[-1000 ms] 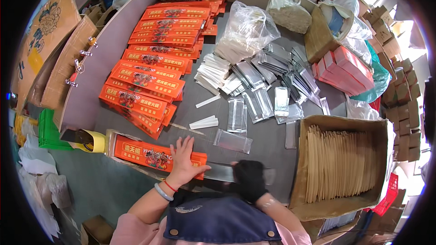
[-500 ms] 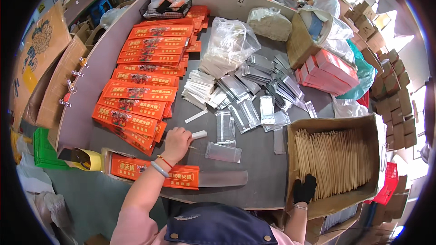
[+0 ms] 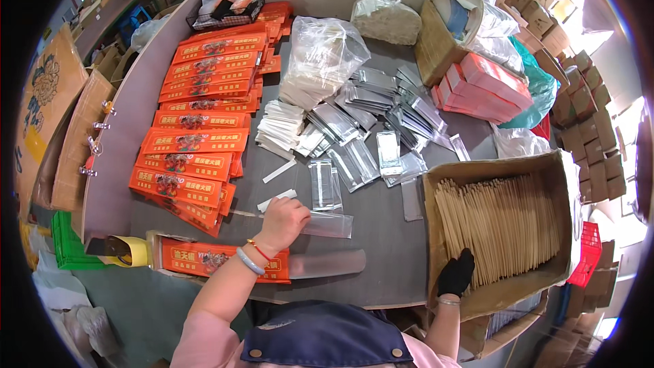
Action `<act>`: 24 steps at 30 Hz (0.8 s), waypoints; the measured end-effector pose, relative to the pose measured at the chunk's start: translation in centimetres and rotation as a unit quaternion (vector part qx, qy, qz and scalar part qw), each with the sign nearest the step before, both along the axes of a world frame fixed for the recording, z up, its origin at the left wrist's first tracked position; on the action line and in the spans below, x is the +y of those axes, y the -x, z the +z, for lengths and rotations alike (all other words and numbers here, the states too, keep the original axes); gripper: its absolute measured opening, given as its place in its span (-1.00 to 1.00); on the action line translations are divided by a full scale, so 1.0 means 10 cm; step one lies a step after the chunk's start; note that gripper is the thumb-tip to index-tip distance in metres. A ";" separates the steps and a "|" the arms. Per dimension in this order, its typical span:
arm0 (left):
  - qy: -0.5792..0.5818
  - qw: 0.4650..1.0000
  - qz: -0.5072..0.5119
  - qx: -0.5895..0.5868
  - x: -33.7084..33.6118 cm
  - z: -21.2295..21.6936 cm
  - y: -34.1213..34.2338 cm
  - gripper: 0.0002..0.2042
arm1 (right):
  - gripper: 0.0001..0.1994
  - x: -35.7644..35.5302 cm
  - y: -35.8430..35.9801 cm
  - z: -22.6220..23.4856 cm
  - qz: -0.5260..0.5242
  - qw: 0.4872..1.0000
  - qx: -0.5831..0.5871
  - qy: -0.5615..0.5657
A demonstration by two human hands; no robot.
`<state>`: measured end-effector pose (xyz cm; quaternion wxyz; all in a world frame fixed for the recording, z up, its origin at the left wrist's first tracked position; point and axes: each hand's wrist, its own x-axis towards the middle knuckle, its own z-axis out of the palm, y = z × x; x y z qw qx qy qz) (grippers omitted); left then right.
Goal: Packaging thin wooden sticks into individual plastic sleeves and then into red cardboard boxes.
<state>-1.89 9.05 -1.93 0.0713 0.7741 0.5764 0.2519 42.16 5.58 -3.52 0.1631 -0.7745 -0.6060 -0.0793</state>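
Observation:
My left hand (image 3: 285,223), bare, with bangles at the wrist, is closed at the left end of a flat clear plastic packet (image 3: 328,225). A small white paper packet (image 3: 276,200) lies just beyond its knuckles. A thin stick (image 3: 245,214) shows to the left of the hand. Below my wrist lies an orange printed pouch (image 3: 197,257), a clear sleeve (image 3: 330,264) poking out of its right end. Inside the open carton (image 3: 501,170) my right hand (image 3: 456,274), in a black glove, bends its fingers over the near-left ends of wooden chopsticks (image 3: 501,232); its fingertips are hidden.
Overlapping orange pouches (image 3: 197,140) run along the table's left side. Clear packets (image 3: 354,163) and white packets (image 3: 281,123) are heaped mid-table, beside a plastic bag (image 3: 320,61). Pink-red boxes (image 3: 484,88) stand at right. A yellow tape roll (image 3: 133,251) sits at the near-left corner.
My left hand has moved right and nearer, off the white packet and onto the clear packet's end. The white packet has shifted slightly left. My right hand stays at the chopsticks. The view has shifted.

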 end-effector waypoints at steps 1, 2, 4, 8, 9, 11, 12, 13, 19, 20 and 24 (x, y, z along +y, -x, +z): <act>0.020 1.000 -0.016 -0.002 0.02 -0.01 -0.04 -0.92 | -0.89 0.00 -0.02 -0.03 -0.004 1.000 -0.002 0.000; 0.021 1.000 -0.020 -0.004 0.04 -0.02 -0.07 -0.92 | -0.86 0.01 -0.03 -0.05 0.008 0.997 0.010 -0.071; 0.043 0.999 -0.032 0.003 0.04 -0.04 -0.07 -0.92 | -0.84 0.05 0.09 0.08 0.022 0.990 0.024 -0.140; 0.096 0.995 -0.014 -0.034 0.06 -0.07 -0.05 -0.91 | -0.84 0.10 0.53 0.60 -0.016 0.899 0.402 -0.173; 0.086 0.996 -0.022 -0.016 0.06 -0.10 -0.06 -0.87 | -0.84 0.10 0.57 0.61 0.035 0.890 0.392 -0.229; 0.075 0.997 -0.034 0.000 0.07 -0.09 -0.14 -0.82 | -0.85 0.16 0.64 0.38 0.008 0.884 0.401 -0.240; 0.067 0.997 -0.018 0.022 0.06 -0.05 -0.19 -0.76 | -0.86 0.18 0.65 0.28 -0.016 0.877 0.410 -0.248; 0.060 0.997 0.001 0.044 0.05 -0.04 -0.20 -0.70 | -0.86 0.17 0.63 0.26 -0.015 0.878 0.411 -0.247; 0.111 0.993 -0.015 0.023 0.05 -0.04 -0.14 -0.65 | -0.80 0.20 0.67 0.35 0.132 0.914 0.382 0.036; 0.110 0.994 -0.015 0.023 0.04 -0.05 -0.15 -0.65 | -0.84 0.19 0.65 0.27 0.155 0.917 0.355 0.097; 0.105 0.993 -0.005 -0.046 -0.01 -0.06 -0.14 -0.70 | -0.81 0.15 1.00 0.38 0.248 0.862 0.418 0.146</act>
